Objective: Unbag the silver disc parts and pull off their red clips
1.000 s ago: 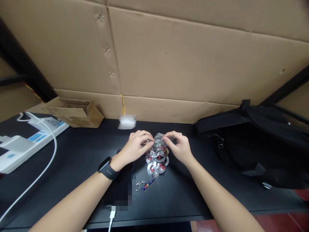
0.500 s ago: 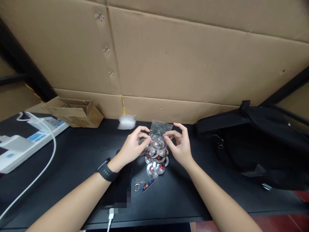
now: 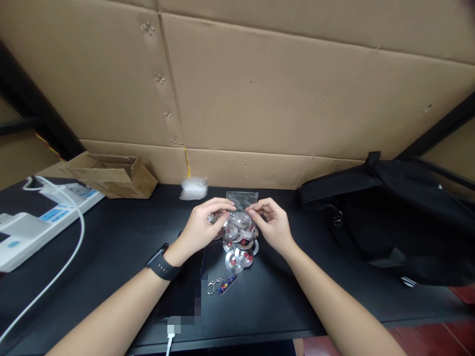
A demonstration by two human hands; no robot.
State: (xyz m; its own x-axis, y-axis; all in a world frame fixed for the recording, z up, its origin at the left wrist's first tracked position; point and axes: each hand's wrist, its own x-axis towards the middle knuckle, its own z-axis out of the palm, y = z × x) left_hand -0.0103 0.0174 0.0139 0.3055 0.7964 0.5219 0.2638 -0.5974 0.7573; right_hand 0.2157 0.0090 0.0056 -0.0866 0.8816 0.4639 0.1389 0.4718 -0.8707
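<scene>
Between my hands is a small clear plastic bag point(image 3: 242, 199), its flat end pointing toward the cardboard wall. My left hand point(image 3: 208, 217) pinches the bag's left edge between thumb and fingers. On the opposite edge, my right hand point(image 3: 272, 222) grips it the same way. A shiny round metal piece point(image 3: 242, 220) shows at the near end of the bag; whether it lies inside or under the plastic I cannot tell. Below the bag spreads a pile of silver discs point(image 3: 244, 257) with red marks. A keychain point(image 3: 227, 285) with a metal clasp lies nearer to me.
A white power strip point(image 3: 55, 212) with cables and an open cardboard box point(image 3: 111, 175) stand at the left. A stack of clear plastic bags point(image 3: 194, 188) lies by the cardboard wall. At the right is a black backpack point(image 3: 401, 222). A dark tablet-like device point(image 3: 181, 296) lies under my left forearm.
The bag has been lowered and flattened over the discs. My right fingers, spread before, have closed in on its edge. Both hands are slightly nearer each other.
</scene>
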